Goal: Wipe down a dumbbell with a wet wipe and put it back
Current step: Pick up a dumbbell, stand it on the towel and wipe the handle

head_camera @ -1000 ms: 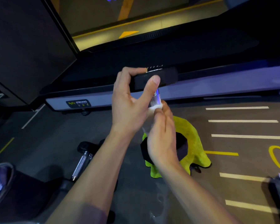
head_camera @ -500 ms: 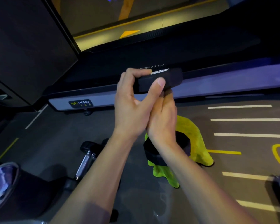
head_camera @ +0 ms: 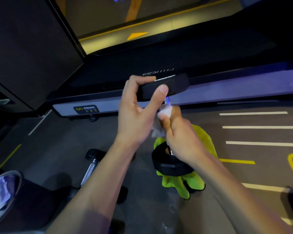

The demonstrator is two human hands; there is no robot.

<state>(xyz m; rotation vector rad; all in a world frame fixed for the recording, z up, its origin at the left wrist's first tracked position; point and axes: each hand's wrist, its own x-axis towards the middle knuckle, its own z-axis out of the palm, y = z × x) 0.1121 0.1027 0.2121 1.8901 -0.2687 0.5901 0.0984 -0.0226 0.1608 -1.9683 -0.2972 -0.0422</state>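
Dumbbell [head_camera: 166, 88] stands upright on green cloth [head_camera: 178, 184] over grey line-marked gym floor [head_camera: 254, 129] beside treadmill [head_camera: 227, 92]; left hand [head_camera: 139, 112] grips its top head, right hand [head_camera: 181, 132] clasps wet wipe [head_camera: 165, 112] round the handle.

dumbbell [head_camera: 172, 159]: black heads (chrome bar) | wipe [head_camera: 165, 112]: white | cloth [head_camera: 184, 184]: lime green

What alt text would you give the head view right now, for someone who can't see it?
A person stands a dumbbell on end on a green cloth on the gym floor; the left hand grips its top head while the right hand wraps a white wet wipe around the metal handle. A second dumbbell lies to the left, a treadmill base behind.
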